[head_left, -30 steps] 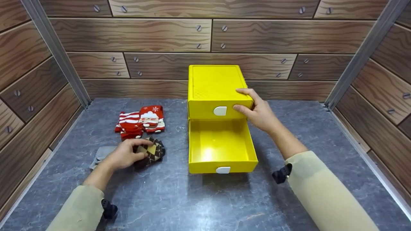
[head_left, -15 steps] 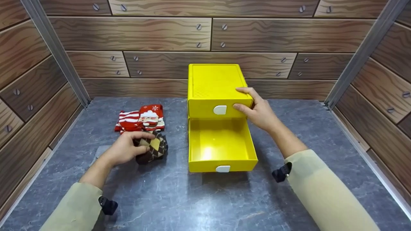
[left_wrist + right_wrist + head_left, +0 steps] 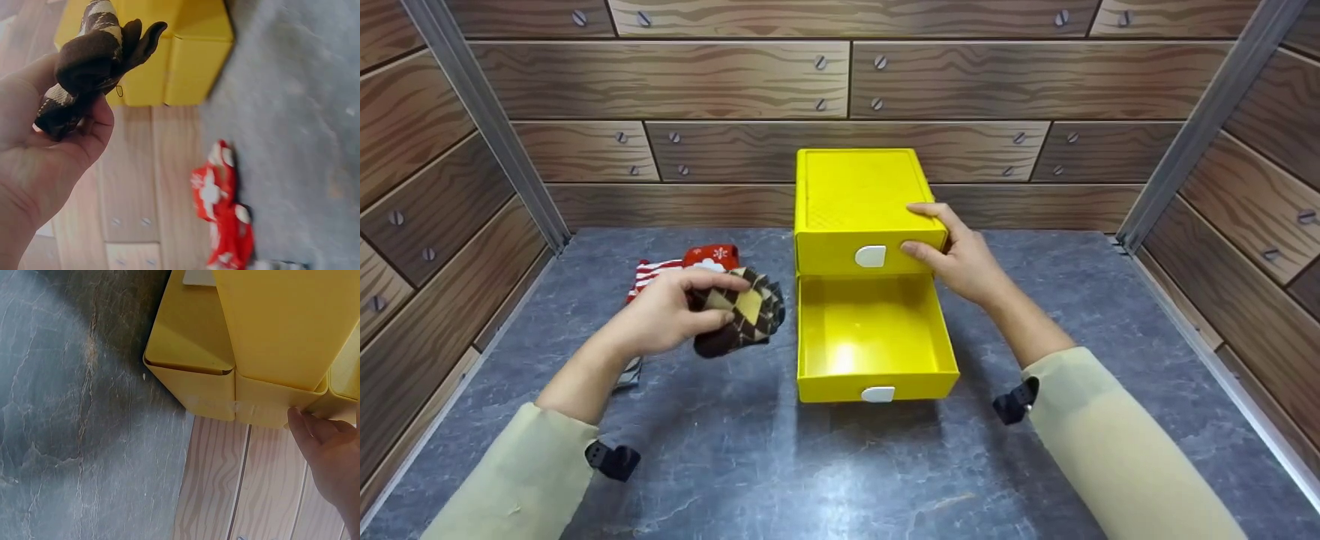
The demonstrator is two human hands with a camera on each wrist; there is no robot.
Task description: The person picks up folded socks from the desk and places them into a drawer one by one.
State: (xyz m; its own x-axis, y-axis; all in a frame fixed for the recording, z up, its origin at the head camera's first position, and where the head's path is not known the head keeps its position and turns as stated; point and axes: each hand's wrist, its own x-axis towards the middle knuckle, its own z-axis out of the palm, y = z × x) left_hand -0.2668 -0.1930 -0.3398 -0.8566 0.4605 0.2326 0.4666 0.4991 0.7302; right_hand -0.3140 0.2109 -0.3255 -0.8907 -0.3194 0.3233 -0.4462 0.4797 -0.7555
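Observation:
My left hand [image 3: 656, 315] holds a folded pair of brown argyle socks [image 3: 751, 306] between thumb and fingers, above the table and left of the yellow drawer unit [image 3: 859, 187]. In the left wrist view the dark socks [image 3: 90, 62] hang rolled in the palm. My right hand [image 3: 967, 259] grips the unit's upper right front corner, thumb on the front and a finger on top. Below that level an empty drawer [image 3: 840, 388] is pulled out. The right wrist view shows a closed lower drawer [image 3: 191, 326] beneath it.
Red and white Christmas socks [image 3: 716, 256] lie behind my left hand, partly hidden by it. Grey socks [image 3: 630, 373] show just below my left wrist. Wood-patterned panels [image 3: 675, 79] enclose the grey marbled table [image 3: 720, 465] at the back and sides.
My left hand has lifted the argyle socks off the table and carried them right and farther back, towards the unit. The grey socks are more exposed, the red ones more covered. My right hand stays put.

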